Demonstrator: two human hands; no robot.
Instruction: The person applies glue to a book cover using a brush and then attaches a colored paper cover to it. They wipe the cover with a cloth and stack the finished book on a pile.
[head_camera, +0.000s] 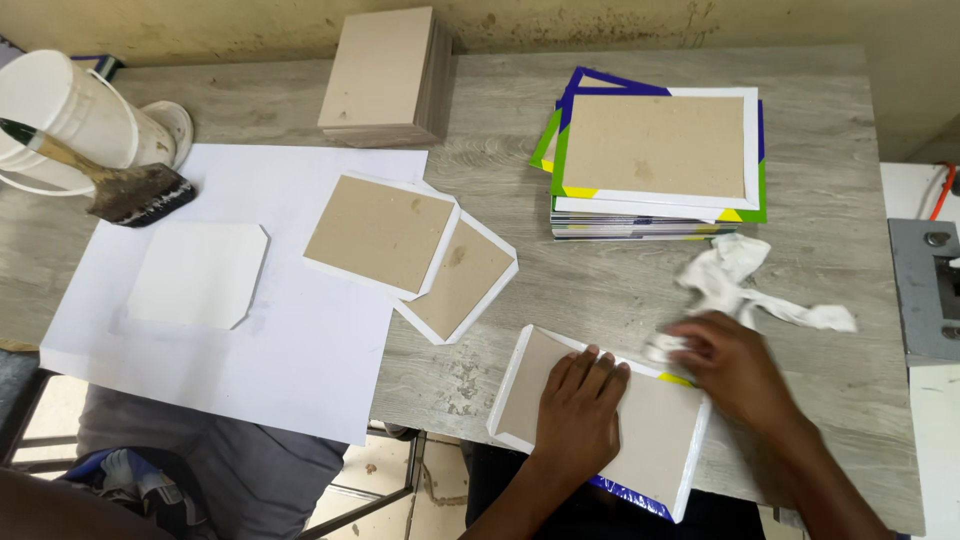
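carefully: our left hand (578, 420) lies flat, open, on the board cover (600, 425) overhanging the surface (600, 290). our right hand (735, 370) clutches a white rag (745, 285); hard rubbing could skew the wrap or tip it off.

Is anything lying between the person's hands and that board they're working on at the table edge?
Nothing visible. The left hand lies flat on the cardboard panel, directly touching it. The right hand grips a crumpled white cloth at the panel's upper right edge; motion blur hides whether the cloth touches the panel.

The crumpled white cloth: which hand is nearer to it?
Right. The right hand grips one end of the crumpled white cloth; the left hand lies flat on the cardboard panel, apart from it.
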